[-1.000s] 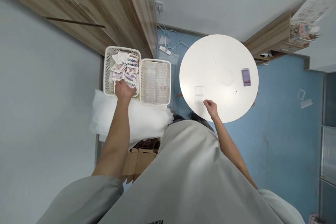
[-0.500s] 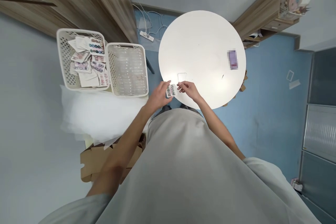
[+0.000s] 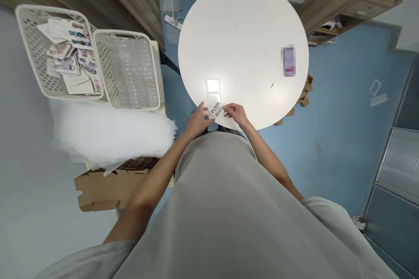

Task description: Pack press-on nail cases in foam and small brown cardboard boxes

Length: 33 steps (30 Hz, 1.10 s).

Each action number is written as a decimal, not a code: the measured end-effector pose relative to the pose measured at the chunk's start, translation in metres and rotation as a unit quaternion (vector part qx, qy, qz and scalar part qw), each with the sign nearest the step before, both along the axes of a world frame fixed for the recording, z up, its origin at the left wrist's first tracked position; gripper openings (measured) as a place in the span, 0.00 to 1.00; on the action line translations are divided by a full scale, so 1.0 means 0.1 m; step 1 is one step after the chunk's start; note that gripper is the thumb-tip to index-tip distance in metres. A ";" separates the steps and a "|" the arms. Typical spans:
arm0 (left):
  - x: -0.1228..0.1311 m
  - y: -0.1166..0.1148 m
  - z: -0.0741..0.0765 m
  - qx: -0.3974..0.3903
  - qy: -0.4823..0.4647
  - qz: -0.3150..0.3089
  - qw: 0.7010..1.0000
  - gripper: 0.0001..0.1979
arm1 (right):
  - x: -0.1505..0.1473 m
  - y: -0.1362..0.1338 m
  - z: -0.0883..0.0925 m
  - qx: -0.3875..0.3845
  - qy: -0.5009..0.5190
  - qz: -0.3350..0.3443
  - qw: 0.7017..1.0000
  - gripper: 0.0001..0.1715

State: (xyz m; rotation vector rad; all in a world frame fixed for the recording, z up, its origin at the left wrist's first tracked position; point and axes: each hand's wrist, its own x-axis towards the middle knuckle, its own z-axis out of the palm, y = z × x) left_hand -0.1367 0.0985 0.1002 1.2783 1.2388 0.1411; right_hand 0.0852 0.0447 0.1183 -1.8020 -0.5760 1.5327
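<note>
A small white card with rows of dark, shiny pieces [image 3: 217, 109] is held over the near edge of the round white table [image 3: 242, 22]. My right hand [image 3: 235, 112] pinches the card's right edge between thumb and fingers. My left hand [image 3: 198, 121] is at the card's left side with thumb and fingers spread apart; it looks free of the card. Just beyond the card, an opened clear case [image 3: 213, 85] lies on the table, its two halves one behind the other.
Left of the table stand a white basket of similar cards [image 3: 29, 52] and another basket of clear cases [image 3: 156, 74]. White plastic sheeting [image 3: 114, 133] and a brown cardboard box [image 3: 101, 189] are nearer. A purple pixelated item [image 3: 288, 61] lies on the table's right.
The view has shifted, with the table showing larger and the baskets farther left. My left hand has opened away from the card, which has turned and is now at my right fingertips.
</note>
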 end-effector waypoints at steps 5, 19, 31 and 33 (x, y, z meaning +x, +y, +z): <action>0.18 -0.08 -0.17 -0.146 -0.044 0.163 0.975 0.25 | 0.04 -0.11 -0.22 -0.045 0.028 -0.051 0.997 0.25; 0.45 0.15 -0.54 -0.139 -0.046 0.242 0.959 0.26 | 0.01 0.21 -0.73 -0.065 0.033 -0.081 0.994 0.18; 0.32 0.11 -0.60 -0.100 0.007 0.230 0.968 0.30 | -0.17 0.13 -0.97 -0.102 -0.007 -0.115 0.988 0.13; 0.29 0.12 -0.61 -0.098 0.012 0.232 0.968 0.30 | -0.18 0.13 -0.99 -0.098 -0.008 -0.121 0.988 0.12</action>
